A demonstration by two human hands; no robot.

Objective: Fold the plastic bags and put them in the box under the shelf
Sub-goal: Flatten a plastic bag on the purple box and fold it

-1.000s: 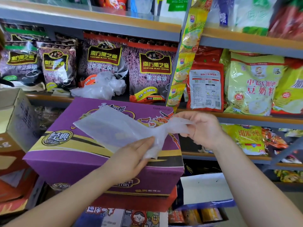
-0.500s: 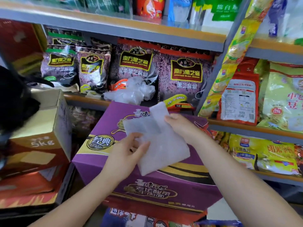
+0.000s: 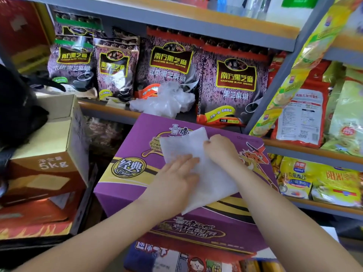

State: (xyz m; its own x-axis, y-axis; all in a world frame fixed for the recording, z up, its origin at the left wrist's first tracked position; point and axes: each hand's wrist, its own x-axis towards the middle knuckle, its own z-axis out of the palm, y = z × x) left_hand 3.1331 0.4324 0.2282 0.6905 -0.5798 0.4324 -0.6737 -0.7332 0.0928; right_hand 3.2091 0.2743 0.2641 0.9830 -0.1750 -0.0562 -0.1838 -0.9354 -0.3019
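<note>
1. Carton (image 3: 125,183): stands in front of the shelf (image 3: 110,110), its top sloping toward the viewer.
2. Plastic bag (image 3: 212,179): lies flat on the carton top, right of centre.
3. Left hand (image 3: 176,177): rests on the bag's left edge.
4. Right hand (image 3: 222,150): at the bag's far right edge.
5. Crumpled bags (image 3: 167,101): on the shelf edge, behind the carton.
6. Cardboard box (image 3: 49,154): left of the carton.

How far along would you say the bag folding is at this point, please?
Early going. Nothing looks stored yet. In hand: one plastic bag lies flattened on the purple carton, the left hand pressing it flat while the right hand pinches its upper edge mid-fold. Left: finishing this fold, then the crumpled bags waiting on the shelf, and putting all of them in the box, which I cannot identify here.
</note>
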